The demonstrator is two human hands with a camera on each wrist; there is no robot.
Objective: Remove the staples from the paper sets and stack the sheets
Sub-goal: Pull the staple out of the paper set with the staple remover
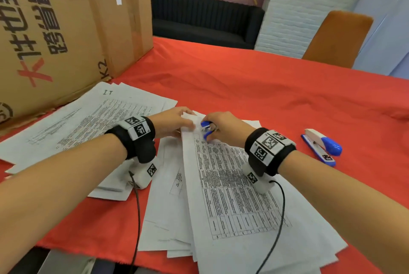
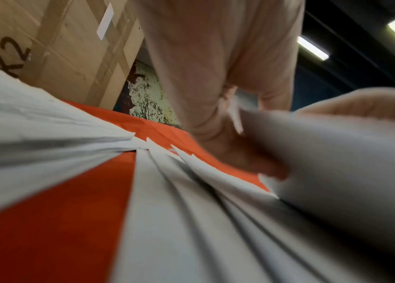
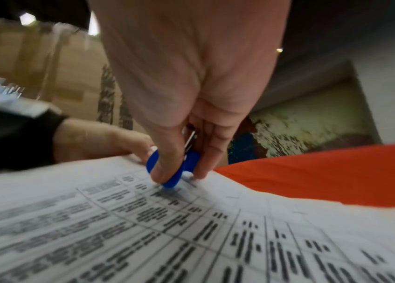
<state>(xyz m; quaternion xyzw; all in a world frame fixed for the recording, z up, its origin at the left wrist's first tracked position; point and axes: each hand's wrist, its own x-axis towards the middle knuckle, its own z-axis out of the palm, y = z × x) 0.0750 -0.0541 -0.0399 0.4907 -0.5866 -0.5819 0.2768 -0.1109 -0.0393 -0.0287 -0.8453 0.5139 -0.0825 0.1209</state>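
Note:
A stapled paper set (image 1: 232, 185) with a printed table lies on the red cloth in front of me. My left hand (image 1: 188, 122) pinches its lifted far corner (image 2: 336, 162), thumb (image 2: 252, 159) below and a finger on top. My right hand (image 1: 209, 132) grips a blue staple remover (image 1: 204, 128) between thumb and fingers. The staple remover (image 3: 191, 161) presses onto the same set's top edge (image 3: 167, 229), right beside my left hand (image 3: 99, 137). The staple itself is hidden. A spread stack of loose sheets (image 1: 88, 123) lies to the left.
A blue and white stapler (image 1: 321, 147) lies on the cloth right of my right wrist. A large cardboard box (image 1: 66, 30) stands at the back left. More sheets (image 1: 168, 218) fan out under the set. An orange chair (image 1: 336, 36) stands behind the red table (image 1: 265, 85).

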